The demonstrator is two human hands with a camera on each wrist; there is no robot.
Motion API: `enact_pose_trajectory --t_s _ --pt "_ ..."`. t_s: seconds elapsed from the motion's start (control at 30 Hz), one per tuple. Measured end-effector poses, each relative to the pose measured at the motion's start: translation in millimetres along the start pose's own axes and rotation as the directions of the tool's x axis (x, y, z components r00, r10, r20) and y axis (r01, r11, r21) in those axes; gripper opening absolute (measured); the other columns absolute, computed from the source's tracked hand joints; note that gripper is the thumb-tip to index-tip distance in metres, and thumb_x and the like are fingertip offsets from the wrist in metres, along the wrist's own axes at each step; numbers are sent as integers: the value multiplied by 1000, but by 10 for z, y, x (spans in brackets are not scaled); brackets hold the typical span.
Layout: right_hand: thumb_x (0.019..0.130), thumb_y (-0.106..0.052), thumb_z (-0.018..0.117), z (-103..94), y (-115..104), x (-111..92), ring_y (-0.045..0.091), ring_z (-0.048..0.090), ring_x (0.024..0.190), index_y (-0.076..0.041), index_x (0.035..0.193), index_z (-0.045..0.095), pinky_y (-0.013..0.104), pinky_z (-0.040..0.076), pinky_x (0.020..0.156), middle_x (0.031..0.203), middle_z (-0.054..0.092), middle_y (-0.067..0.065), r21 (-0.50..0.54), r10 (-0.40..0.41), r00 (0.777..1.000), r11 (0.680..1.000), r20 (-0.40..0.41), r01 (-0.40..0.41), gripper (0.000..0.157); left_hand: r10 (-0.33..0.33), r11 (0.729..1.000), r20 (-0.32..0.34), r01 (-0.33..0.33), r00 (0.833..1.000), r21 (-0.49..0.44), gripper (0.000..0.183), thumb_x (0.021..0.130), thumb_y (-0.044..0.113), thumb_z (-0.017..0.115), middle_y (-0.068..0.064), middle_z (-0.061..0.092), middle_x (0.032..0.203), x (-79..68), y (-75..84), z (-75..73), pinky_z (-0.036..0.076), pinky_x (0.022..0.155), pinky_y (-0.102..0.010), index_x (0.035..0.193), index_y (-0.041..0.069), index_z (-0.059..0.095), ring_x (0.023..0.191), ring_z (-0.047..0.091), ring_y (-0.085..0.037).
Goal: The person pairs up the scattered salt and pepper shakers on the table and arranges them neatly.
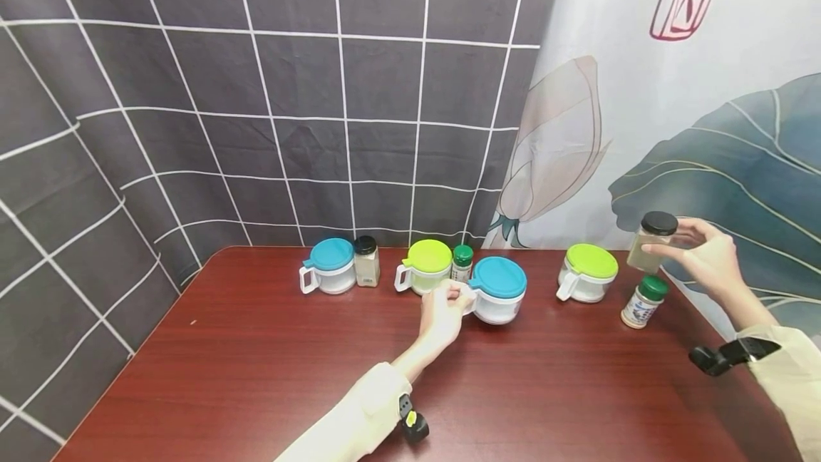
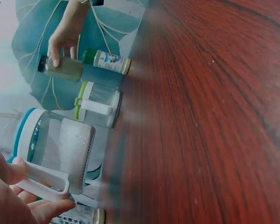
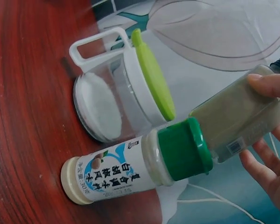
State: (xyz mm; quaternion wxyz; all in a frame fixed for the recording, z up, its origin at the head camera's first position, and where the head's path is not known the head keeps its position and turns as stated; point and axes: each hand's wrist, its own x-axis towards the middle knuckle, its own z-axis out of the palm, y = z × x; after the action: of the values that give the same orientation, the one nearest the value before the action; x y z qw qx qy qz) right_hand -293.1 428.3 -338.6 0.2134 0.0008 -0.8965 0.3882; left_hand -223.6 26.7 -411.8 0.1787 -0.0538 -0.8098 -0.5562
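Observation:
My left hand (image 1: 442,316) pinches the white handle of a clear seasoning jar with a blue lid (image 1: 499,278). White contents show through its wall in the left wrist view, where the jar's base appears close over the table. On the far right, my right hand (image 1: 715,262) grips a square spice bottle (image 3: 238,109) with a black cap and greyish-tan powder, raised above the table and tilted. Just below that bottle stands a green-capped pepper shaker (image 3: 116,170) with a printed label. A green-lidded seasoning jar (image 3: 102,100) with white contents sits left of the shaker.
Along the table's back edge stand another blue-lidded jar (image 1: 332,266), a black-capped bottle (image 1: 367,262), a green-lidded jar (image 1: 428,266) and a green-capped shaker (image 1: 462,264). Behind the red-brown table (image 1: 269,376) hang a grey grid-patterned cloth (image 1: 378,77) and a flower-printed one.

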Motion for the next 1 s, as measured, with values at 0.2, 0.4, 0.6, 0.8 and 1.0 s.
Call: enact_pose_trajectory --t_s 0.2,0.4,0.6,0.8,1.0 --pt "78 -27 80 -12 -77 6 -27 47 79 -38 102 57 17 31 72 80 50 -46 41 -19 1000 999 -23 20 35 -10 999 15 11 1000 -48 7 82 12 69 -8 74 87 -15 -3 -76 53 78 -23 87 6 69 88 71 -21" --pt "77 -24 80 -10 -199 -5 -26 47 79 -38 100 58 12 32 70 80 50 -46 63 -30 999 998 -37 33 35 -30 998 30 31 999 -48 8 84 13 69 -9 74 90 -43 -2 -174 55 81 -26 89 7 70 91 71 -22" --pt "76 -20 81 43 -331 -38 -24 49 80 -40 101 58 13 32 71 80 52 -45 103 -39 998 994 -57 44 39 -16 998 28 18 999 -63 7 85 11 69 -10 74 90 -71 -5 -289 55 80 -25 89 5 69 90 71 -23" --pt "77 -20 81 133 -455 -101 -21 50 85 -34 107 60 19 30 79 81 53 -45 121 -49 997 991 -59 56 40 -21 998 36 23 999 -61 7 85 11 68 -11 74 91 -86 -13 -377 55 80 -26 90 5 70 90 72 -23" --pt "75 -17 82 202 -520 -159 -18 52 86 -29 109 62 10 34 73 86 56 -41 141 -72 996 987 -45 78 41 -20 997 41 23 999 -74 8 86 9 68 -13 74 94 -109 -28 -450 56 84 -34 91 3 69 92 71 -25"
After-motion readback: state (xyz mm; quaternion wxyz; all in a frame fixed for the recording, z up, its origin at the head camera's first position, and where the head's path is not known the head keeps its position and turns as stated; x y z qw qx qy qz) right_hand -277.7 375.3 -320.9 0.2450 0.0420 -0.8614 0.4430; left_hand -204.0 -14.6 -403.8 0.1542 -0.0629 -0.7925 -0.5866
